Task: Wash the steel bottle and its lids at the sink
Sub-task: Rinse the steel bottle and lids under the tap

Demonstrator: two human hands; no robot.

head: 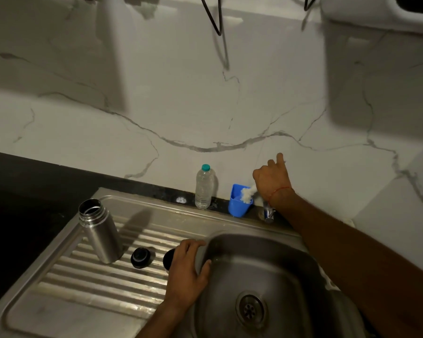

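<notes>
Steel bottle (99, 234): upright and uncapped on the ribbed drainboard, well left of the sink basin (279, 264)
Small black lid (140, 257): on the drainboard ribs, left of the basin, just beside the bottle's base
Second lid (169, 258): at the basin's left rim, dark end showing, the rest hidden under the hand
Left hand (186, 272): at the basin's left rim, fingers and thumb curled round the second lid
Right hand (271, 179): behind the basin near the wall, forefinger stretched out, other fingers curled on a white scrubber (248, 193)
Blue cup (238, 203): behind the basin on the dark worktop (22, 191), scrubber at its mouth
Tap (269, 212): behind the basin, under the right wrist
Clear plastic bottle (204, 189): behind the basin, left of the blue cup, teal cap on
</notes>
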